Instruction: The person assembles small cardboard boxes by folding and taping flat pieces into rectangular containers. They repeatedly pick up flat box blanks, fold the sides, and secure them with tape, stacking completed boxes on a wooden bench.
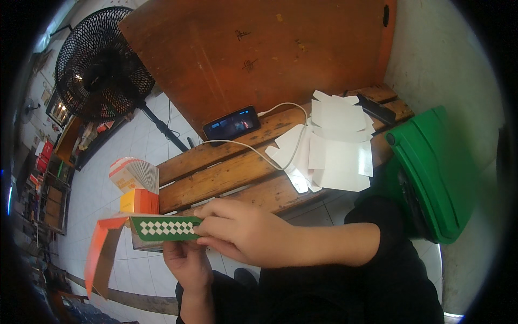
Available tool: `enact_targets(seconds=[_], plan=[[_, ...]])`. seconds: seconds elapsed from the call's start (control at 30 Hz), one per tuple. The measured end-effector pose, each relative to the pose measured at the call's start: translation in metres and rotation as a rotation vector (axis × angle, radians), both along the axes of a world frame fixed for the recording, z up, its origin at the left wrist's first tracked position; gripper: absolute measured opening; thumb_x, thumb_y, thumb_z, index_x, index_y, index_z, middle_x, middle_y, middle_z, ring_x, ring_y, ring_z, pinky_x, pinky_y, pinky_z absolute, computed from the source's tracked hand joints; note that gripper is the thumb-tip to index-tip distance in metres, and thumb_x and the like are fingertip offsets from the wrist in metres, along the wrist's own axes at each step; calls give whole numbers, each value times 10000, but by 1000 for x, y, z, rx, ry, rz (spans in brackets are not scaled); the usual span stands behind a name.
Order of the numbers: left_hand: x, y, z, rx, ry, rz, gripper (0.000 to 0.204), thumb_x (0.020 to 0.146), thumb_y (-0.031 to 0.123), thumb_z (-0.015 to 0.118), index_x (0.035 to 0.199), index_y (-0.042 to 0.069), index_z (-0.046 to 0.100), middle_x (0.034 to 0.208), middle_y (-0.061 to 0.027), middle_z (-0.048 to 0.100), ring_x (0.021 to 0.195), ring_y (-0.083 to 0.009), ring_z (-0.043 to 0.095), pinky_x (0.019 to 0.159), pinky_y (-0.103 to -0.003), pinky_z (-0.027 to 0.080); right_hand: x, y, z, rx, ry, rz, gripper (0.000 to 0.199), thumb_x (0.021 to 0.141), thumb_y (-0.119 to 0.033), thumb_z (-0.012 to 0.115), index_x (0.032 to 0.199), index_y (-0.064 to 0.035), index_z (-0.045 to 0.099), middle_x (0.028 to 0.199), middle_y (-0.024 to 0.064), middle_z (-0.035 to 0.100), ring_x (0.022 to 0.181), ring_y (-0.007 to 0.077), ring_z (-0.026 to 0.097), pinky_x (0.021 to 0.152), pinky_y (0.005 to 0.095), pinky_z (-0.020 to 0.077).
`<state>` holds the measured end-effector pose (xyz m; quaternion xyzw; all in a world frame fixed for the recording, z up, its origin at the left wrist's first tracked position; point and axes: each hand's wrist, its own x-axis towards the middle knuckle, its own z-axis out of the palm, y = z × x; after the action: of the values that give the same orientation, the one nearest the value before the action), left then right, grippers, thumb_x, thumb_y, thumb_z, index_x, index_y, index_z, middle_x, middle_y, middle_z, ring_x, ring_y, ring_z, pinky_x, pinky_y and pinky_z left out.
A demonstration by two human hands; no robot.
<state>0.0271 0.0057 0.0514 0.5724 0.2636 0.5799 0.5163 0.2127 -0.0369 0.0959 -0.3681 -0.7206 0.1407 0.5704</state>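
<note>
In front of me is a partly folded cardboard carton, orange outside and brown inside, its long panel bent downward at the left. A green panel with rows of white diamonds faces me beside it; I cannot tell whether it is part of the carton. My right hand pinches the right end of the green panel between thumb and fingers. From below, my left hand grips its lower edge, fingers partly hidden. Just beyond stand a yellow-and-orange box and a fanned stack of flat cartons.
The slatted wooden bench carries a phone on a white cable and unfolded white cartons. A wooden board stands behind. A green bin is at right, a black fan at far left.
</note>
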Motion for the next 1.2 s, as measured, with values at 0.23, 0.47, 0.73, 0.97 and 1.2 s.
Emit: enact_targets(seconds=[0.23, 0.47, 0.73, 0.97, 1.2], plan=[[4, -9, 6, -131, -177, -109, 232, 1047, 98, 614, 1258, 9, 575, 1237, -141, 663, 1139, -241, 666, 958, -372, 569, -2, 3, -8, 46, -122, -77, 130, 946, -100, 694, 1004, 6, 648, 1051, 158, 603, 912, 270, 644, 762, 355, 539], [-4, 9, 2, -166, -132, -247, 297, 1071, 159, 582, 1316, 3, 522, 1345, -159, 618, 1225, -235, 626, 1029, -395, 524, 0, 6, -7, -108, -10, 24, 192, 937, -80, 722, 1093, -10, 635, 1018, 151, 607, 873, 274, 656, 724, 352, 542], [11, 4, 4, 34, -139, -78, 448, 1064, 118, 588, 1462, 40, 398, 1415, -174, 560, 1288, -237, 583, 1083, -389, 470, -13, 2, -22, -148, -127, 104, 276, 959, -101, 693, 1176, -68, 526, 1042, 200, 638, 941, 348, 702, 762, 404, 578], [-1, 23, 9, 80, -70, 218, 539, 1045, 72, 576, 1526, 67, 335, 1503, -150, 488, 1373, -282, 520, 1156, -437, 422, -16, 2, -28, -305, -319, 252, 381, 957, -181, 723, 1256, -42, 532, 1087, 193, 639, 1029, 354, 687, 798, 411, 579], [-6, 14, 12, 757, 756, 160, 342, 852, -61, 723, 1185, 7, 689, 1134, -168, 683, 1046, -304, 680, 912, -372, 539, 4, 8, -6, -76, 19, -104, 474, 956, -194, 735, 1349, -30, 528, 1188, 210, 591, 886, 302, 688, 733, 361, 585]])
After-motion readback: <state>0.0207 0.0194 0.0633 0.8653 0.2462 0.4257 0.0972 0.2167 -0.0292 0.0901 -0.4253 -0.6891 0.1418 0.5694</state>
